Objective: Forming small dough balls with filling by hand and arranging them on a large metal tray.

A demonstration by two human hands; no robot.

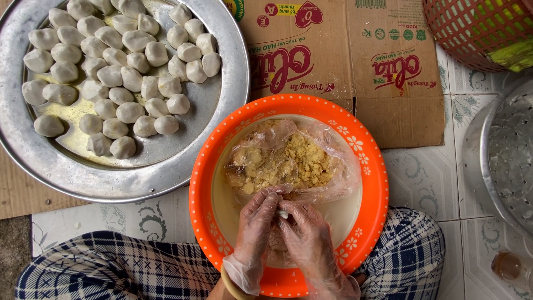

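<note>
My left hand and my right hand, both in thin clear plastic gloves, meet over the near side of an orange bowl with white flower marks. Between the fingertips they pinch a small white lump of dough. In the bowl lies a clear plastic bag of crumbly yellow filling, just beyond the fingers. A large round metal tray at the upper left carries several shaped white dumplings.
A flattened brown cardboard box lies under the tray and bowl on a patterned tile floor. A red woven basket sits at top right, a metal colander at right. My checked-cloth knees frame the bowl.
</note>
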